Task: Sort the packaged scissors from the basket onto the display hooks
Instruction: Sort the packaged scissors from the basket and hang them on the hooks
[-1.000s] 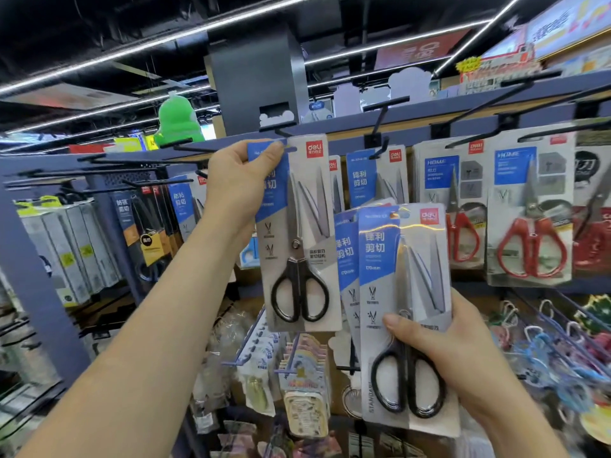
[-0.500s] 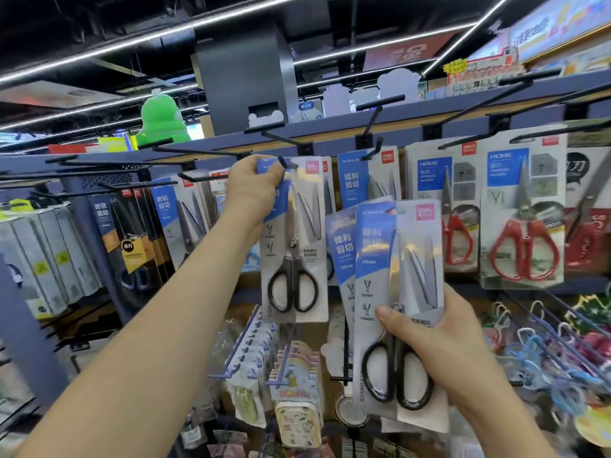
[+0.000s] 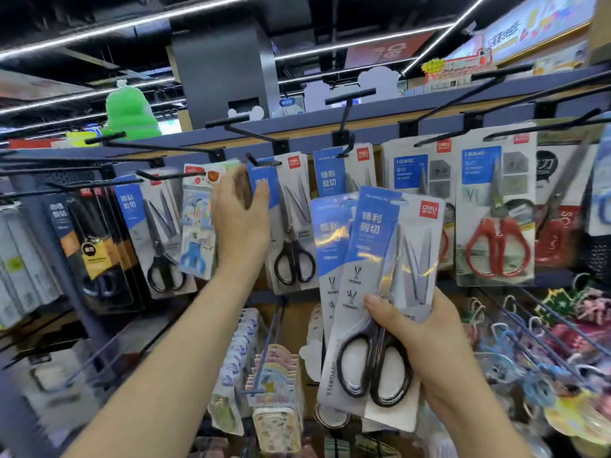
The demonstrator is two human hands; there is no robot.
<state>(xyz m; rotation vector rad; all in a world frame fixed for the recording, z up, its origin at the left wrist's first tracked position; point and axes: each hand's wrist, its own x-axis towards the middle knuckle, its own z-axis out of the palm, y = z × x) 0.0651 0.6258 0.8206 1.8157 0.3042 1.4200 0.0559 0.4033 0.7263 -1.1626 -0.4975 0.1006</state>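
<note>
Two, maybe more, black-handled scissor packs (image 3: 410,259)

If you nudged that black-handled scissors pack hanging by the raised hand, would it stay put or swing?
Probably swing: the black-handled scissors pack hangs from a single hook at its top, free below. The card looks flat and stiff, so it likely won't bend. The handles sit low, so it should settle back quickly.

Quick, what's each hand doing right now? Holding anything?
Left hand: open, holding nothing.
Right hand: fingers gripping a stack of scissors packs.
</note>
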